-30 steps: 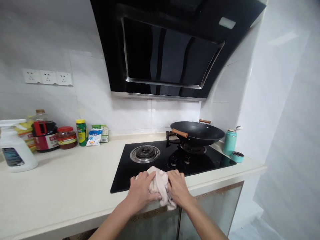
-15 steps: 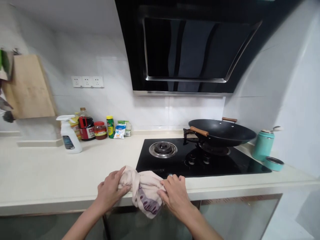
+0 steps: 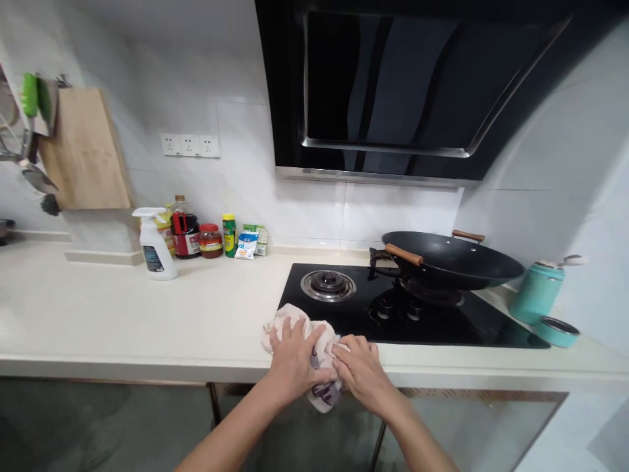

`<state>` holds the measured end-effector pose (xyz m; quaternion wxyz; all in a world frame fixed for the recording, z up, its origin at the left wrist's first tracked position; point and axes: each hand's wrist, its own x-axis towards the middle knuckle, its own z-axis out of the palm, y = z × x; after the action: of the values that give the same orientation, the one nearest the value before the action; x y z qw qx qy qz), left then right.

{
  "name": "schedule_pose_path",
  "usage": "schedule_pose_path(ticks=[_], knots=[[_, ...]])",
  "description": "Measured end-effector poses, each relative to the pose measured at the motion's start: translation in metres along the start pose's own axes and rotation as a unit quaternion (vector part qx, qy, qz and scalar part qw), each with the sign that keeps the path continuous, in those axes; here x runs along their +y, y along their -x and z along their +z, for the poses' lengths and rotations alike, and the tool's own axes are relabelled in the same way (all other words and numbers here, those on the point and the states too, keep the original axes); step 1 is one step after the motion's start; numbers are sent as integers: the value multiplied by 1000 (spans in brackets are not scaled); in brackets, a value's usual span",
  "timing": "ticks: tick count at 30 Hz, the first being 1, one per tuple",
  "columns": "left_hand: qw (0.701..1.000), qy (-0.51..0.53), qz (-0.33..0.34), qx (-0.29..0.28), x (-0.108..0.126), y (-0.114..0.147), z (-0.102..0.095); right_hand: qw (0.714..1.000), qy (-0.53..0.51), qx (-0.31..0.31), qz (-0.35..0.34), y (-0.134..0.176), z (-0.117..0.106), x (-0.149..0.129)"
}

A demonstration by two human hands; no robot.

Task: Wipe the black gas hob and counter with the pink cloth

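Observation:
A crumpled pale pink cloth (image 3: 322, 347) with a purple pattern lies at the counter's front edge, partly over the near left corner of the black gas stove (image 3: 358, 328). My left hand (image 3: 295, 360) rests on top of the cloth with its fingers spread. On the cloth's right side, my right hand (image 3: 361, 367) has its fingers curled around a bunched part. One end of the cloth hangs over the front edge between my wrists. Parts of it are hidden under my hands.
A black wok (image 3: 447, 262) with wooden handles sits on the right burner. At right stand a teal flask (image 3: 538, 292) and a teal lid (image 3: 557, 332). A spray bottle (image 3: 156, 249), sauce bottle (image 3: 185, 233) and red-lidded jar (image 3: 211, 242) are at left. The range hood (image 3: 383, 98) hangs above.
My left hand has moved right and forward, from the cloth's left end onto its top, fingers now spread. The cloth is bunched closer together. The camera view has shifted left.

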<state>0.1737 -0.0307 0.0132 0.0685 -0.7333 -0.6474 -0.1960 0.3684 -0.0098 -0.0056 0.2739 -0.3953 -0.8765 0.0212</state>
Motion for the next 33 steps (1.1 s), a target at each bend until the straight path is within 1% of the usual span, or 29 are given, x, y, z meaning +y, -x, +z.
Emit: schedule_pose_path(ticks=[2, 3, 4, 6, 8, 10, 11, 13, 16, 18, 19, 20, 21, 22, 23, 24, 25, 26, 28, 29, 30, 33], knots=[[999, -7, 28, 19, -9, -1, 3, 998, -58, -5, -6, 0, -11, 14], [999, -7, 43, 32, -13, 0, 4, 997, -81, 11, 3, 1, -16, 24], [997, -5, 58, 46, -18, 1, 5, 994, -94, 41, 22, 1, -20, 36], [993, 2, 88, 79, -25, 5, 7, 985, -95, 121, 73, 4, -25, 61], [987, 6, 114, 114, -30, 9, 10, 974, -78, 175, 118, 7, -27, 85], [983, 3, 129, 132, -33, 12, 11, 969, -65, 189, 145, 11, -26, 103], [982, -2, 135, 131, -34, 13, 11, 968, -62, 189, 153, 14, -25, 109], [984, -12, 143, 110, -36, 13, 6, 966, -64, 186, 164, 18, -22, 117], [986, -1, 163, 40, -44, 11, -7, 967, -63, 180, 169, 21, -18, 118], [983, 46, 179, -13, -53, 8, -18, 971, -49, 173, 160, 22, -16, 117], [980, 80, 179, -31, -59, 5, -23, 973, -41, 170, 154, 22, -16, 116], [980, 110, 164, -35, -65, 3, -28, 974, -34, 167, 150, 22, -16, 115], [983, 126, 130, -25, -72, 0, -32, 975, -30, 166, 146, 23, -15, 114], [989, 122, 78, -7, -78, -3, -35, 975, -27, 167, 145, 23, -15, 114], [995, 98, 15, 12, -83, -5, -36, 975, -24, 168, 144, 24, -15, 114], [997, 61, -49, 18, -86, -7, -36, 975, -21, 169, 144, 24, -15, 114], [995, 22, -102, 10, -88, -8, -35, 975, -18, 169, 144, 24, -15, 114], [991, -8, -137, -9, -87, -9, -33, 975, -14, 168, 143, 24, -14, 114], [986, -29, -156, -48, -78, -8, -27, 976, -6, 165, 142, 24, -14, 114], [987, -28, -151, -52, -70, -7, -22, 976, -1, 164, 143, 24, -14, 113], [989, -25, -139, -43, -62, -4, -18, 976, 4, 163, 143, 24, -14, 113], [997, -4, -83, 8, -38, 2, -7, 977, 13, 160, 144, 24, -14, 112]])
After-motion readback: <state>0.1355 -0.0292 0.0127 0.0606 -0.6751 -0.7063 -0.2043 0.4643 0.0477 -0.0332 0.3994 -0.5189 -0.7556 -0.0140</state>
